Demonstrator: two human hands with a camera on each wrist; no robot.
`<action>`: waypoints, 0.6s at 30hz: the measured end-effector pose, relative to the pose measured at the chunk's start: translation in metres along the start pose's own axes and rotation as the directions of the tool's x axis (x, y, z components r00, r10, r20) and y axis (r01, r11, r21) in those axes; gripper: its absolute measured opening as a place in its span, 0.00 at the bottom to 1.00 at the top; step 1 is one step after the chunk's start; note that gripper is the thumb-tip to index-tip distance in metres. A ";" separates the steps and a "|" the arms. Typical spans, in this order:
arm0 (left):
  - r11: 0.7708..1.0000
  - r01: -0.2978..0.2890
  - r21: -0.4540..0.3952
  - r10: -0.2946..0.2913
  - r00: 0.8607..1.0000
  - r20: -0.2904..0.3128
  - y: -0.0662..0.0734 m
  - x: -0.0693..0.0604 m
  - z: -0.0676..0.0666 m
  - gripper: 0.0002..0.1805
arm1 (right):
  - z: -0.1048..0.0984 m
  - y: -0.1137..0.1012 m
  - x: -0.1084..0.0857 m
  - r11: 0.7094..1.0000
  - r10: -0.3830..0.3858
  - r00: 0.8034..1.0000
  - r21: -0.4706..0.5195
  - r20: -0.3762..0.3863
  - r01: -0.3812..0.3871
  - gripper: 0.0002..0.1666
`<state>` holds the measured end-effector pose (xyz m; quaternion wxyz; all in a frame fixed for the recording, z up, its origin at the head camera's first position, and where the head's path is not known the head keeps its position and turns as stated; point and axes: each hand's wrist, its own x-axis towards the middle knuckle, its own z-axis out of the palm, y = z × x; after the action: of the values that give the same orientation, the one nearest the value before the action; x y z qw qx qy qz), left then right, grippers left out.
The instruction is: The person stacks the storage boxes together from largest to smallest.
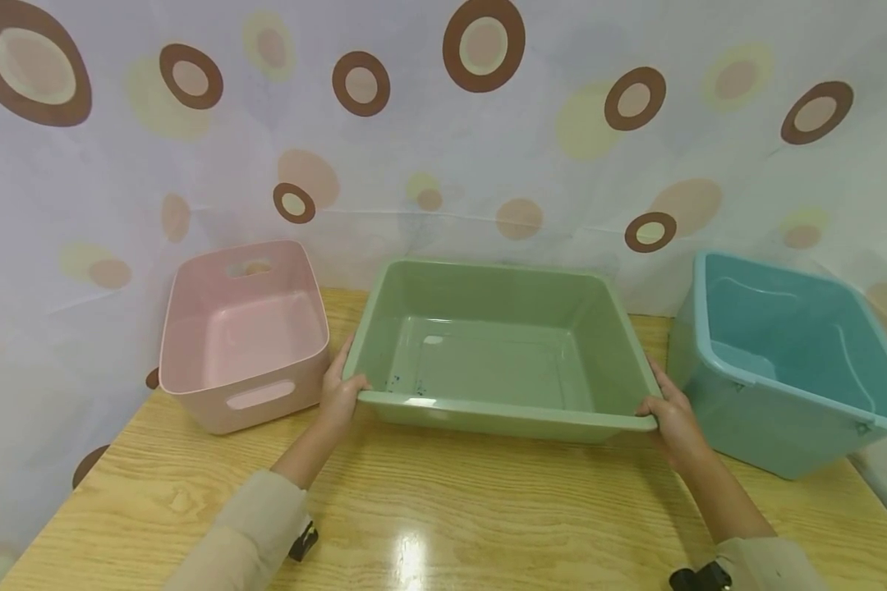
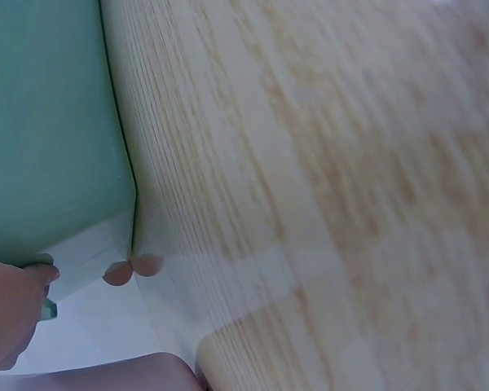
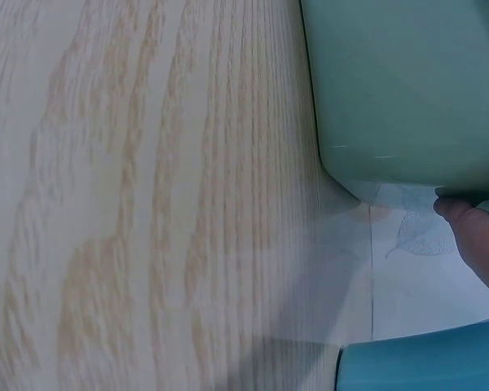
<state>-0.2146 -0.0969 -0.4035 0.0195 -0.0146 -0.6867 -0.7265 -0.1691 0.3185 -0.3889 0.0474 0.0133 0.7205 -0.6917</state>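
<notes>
A wide green plastic tub stands in the middle of the wooden table, its inside bare but for a few small dark specks near the front left corner. My left hand grips the rim at that corner, thumb over the edge. At the front right corner my right hand holds the rim in the same way. In the left wrist view, fingers show under the tub's rim. The right wrist view catches a fingertip against the underside of the rim.
To the left stands a pink basket with handle slots, close beside my left hand. A deep blue bin stands on the right, near my right hand. Behind the wooden table hangs a patterned cloth with brown rings.
</notes>
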 end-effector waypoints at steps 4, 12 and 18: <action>1.000 -0.002 -0.015 0.002 1.000 0.001 -0.001 0.000 0.000 0.50 | 0.000 0.000 -0.001 1.000 -0.006 1.000 0.013 -0.003 0.006 0.51; 1.000 -0.004 -0.019 0.004 1.000 0.001 -0.001 0.000 0.001 0.50 | 0.000 -0.001 -0.002 1.000 -0.011 1.000 0.011 0.001 0.011 0.51; 1.000 -0.014 -0.021 0.014 1.000 -0.007 -0.001 -0.001 0.001 0.50 | 0.001 0.000 -0.003 0.999 -0.031 1.000 0.026 -0.003 0.031 0.51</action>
<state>-0.2132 -0.0957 -0.4046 0.0267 -0.0173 -0.6790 -0.7335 -0.1656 0.3180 -0.3882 0.0357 0.0038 0.7115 -0.7018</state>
